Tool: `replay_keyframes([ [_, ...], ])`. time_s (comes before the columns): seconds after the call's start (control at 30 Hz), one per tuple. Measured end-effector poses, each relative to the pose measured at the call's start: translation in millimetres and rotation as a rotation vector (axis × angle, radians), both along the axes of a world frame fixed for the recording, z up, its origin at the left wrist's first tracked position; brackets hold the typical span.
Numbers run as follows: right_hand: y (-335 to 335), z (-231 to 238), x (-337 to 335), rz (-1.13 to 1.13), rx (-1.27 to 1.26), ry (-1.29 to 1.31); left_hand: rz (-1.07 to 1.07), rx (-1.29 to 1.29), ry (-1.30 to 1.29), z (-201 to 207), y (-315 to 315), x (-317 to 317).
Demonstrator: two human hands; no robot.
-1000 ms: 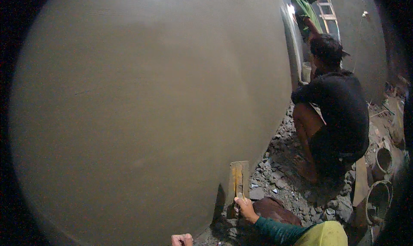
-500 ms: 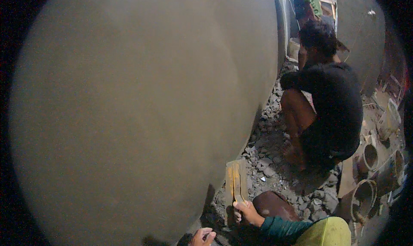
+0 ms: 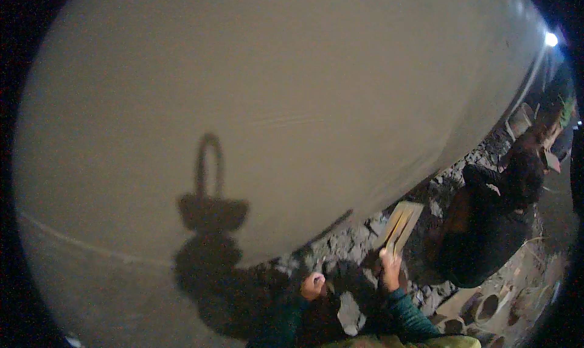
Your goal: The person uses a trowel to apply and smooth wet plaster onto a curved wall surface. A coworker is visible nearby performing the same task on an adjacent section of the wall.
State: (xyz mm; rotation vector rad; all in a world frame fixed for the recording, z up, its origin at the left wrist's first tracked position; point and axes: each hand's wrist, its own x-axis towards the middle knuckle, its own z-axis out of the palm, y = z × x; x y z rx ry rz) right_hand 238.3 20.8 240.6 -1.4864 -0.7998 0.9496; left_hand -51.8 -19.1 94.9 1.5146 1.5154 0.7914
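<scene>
My right hand (image 3: 390,270) is wrapped round the yellow handle of a plastering float (image 3: 413,213). The float's flat, pale rectangular board points up and away, just right of the wall's foot and apart from the wall. To its left, my left hand (image 3: 313,286) is curled closed, low over the rubble; whether anything sits inside its fingers is hidden. A large grey-brown plastered wall (image 3: 340,104) fills most of the view, with faint streaks on its surface. My shadow falls across its lower left part.
Broken rubble (image 3: 350,244) lies along the wall's foot. A person in dark clothes (image 3: 486,238) squats close by on the right. Several buckets (image 3: 486,308) stand at the lower right, and another bucket (image 3: 521,121) is farther off. A bright lamp (image 3: 551,39) shines at the upper right.
My view has swung left, so the wall fills more of it and the squatting person sits farther right. My shadow has come into view. The float now tilts right, still in my right hand.
</scene>
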Motion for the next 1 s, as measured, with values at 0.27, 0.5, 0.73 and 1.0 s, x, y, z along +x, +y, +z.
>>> replay_keyframes([
  [0.27,36,242,-57,0.134,0.373,0.110,-0.028,0.141,-0.109,53,-97,-80],
  [0.5,71,274,-107,0.332,0.313,0.136,0.106,-0.002,-0.079,141,-61,-80],
  [0.73,97,292,-141,0.359,0.326,0.196,0.167,0.122,-0.016,163,-59,-119],
  [1.0,137,277,-32,0.020,0.332,0.029,0.193,-0.093,0.051,150,-89,-121],
])
